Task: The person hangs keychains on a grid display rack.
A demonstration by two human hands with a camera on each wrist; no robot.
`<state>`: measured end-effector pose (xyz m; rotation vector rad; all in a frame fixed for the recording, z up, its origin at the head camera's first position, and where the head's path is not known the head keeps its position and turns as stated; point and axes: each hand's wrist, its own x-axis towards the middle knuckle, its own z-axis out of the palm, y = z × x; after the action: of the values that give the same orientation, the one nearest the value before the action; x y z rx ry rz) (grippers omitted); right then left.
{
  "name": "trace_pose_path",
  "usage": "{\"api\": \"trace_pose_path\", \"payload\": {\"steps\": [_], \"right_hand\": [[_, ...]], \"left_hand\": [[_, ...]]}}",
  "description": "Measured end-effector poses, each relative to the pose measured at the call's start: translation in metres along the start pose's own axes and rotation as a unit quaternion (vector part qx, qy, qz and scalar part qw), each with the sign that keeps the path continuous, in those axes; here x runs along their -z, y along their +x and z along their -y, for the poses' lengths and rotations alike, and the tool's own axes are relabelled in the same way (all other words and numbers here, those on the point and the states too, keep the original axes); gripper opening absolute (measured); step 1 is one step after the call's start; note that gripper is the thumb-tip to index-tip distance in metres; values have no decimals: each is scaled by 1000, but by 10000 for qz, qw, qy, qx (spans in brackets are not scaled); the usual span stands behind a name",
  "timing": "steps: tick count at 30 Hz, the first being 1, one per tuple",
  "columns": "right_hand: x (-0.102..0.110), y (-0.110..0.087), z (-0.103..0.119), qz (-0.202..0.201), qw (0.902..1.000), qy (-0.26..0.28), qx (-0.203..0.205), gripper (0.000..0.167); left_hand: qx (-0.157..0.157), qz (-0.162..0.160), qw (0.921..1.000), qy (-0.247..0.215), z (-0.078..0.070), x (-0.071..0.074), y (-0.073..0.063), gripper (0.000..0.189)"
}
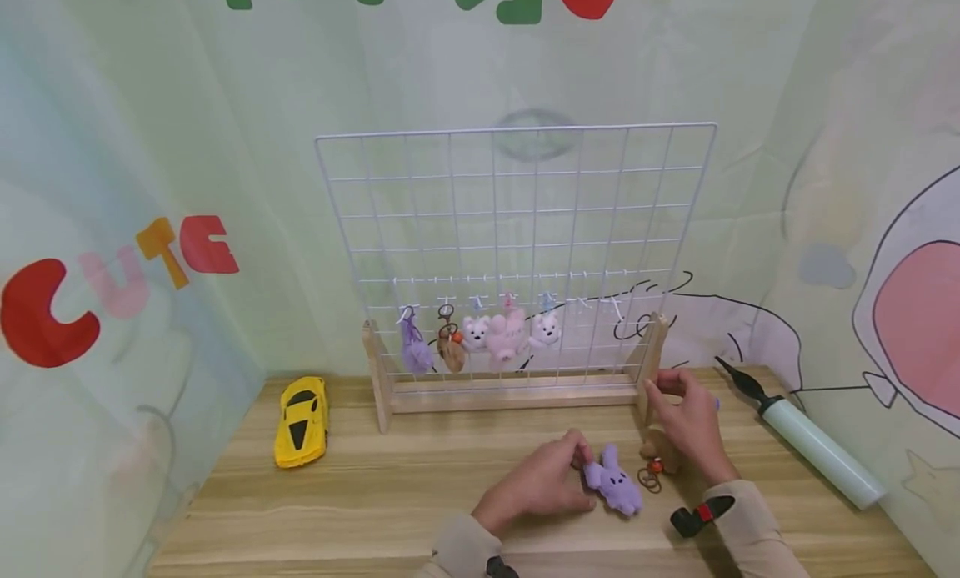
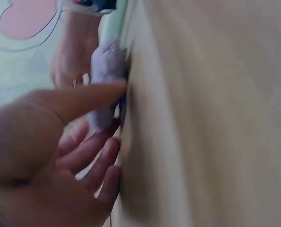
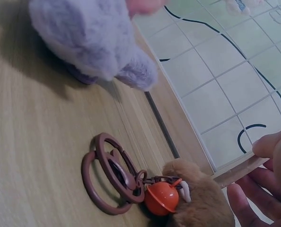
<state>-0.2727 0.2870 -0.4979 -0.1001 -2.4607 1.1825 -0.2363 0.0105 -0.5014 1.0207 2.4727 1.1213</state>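
A purple plush rabbit-like keychain (image 1: 617, 485) lies on the table, its dark eyes facing up. Around its left side my left hand (image 1: 542, 479) is spread, thumb and forefinger apart, fingertips right at the plush. In the left wrist view the thumb crosses in front of the purple plush (image 2: 106, 61). My right hand (image 1: 688, 418) pinches the right wooden upright (image 1: 654, 363) of a white wire grid rack (image 1: 517, 213), thumb on one side and fingers on the other. Below that hand rests a brown plush keychain (image 3: 197, 194) with an orange bell (image 3: 162, 197) and brown rings (image 3: 113, 176).
From the rack's hooks hang a purple plush (image 1: 416, 351), a brown plush (image 1: 452, 354), two white bear plushes (image 1: 476, 334) and a pink plush (image 1: 507, 339). A yellow toy car (image 1: 302, 423) stands at the left, a pale green hand pump (image 1: 819, 449) lies at the right.
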Motion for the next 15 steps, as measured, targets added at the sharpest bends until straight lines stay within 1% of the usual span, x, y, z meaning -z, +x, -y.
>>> {"api": "trace_pose_path", "payload": {"steps": [4, 6, 8, 11, 13, 15], "right_hand": [[1, 0, 2, 37, 10000, 1, -65, 35], [1, 0, 2, 50, 9999, -5, -97, 35], [0, 0, 3, 61, 9999, -37, -115, 36], [0, -1, 3, 43, 9999, -73, -101, 36], [0, -1, 3, 25, 9999, -74, -95, 36], [0, -1, 2, 13, 9999, -50, -92, 36]], "left_hand": [[151, -499, 9969, 581, -5, -12, 4, 43], [192, -738, 9926, 949, -8, -16, 6, 33], [252, -890, 9880, 1238, -11, -17, 6, 22], [415, -966, 9845, 1401, -15, -18, 5, 17], [501, -925, 9833, 1484, -15, -16, 4, 18], [519, -845, 9832, 1535, -16, -15, 3, 18]]}}
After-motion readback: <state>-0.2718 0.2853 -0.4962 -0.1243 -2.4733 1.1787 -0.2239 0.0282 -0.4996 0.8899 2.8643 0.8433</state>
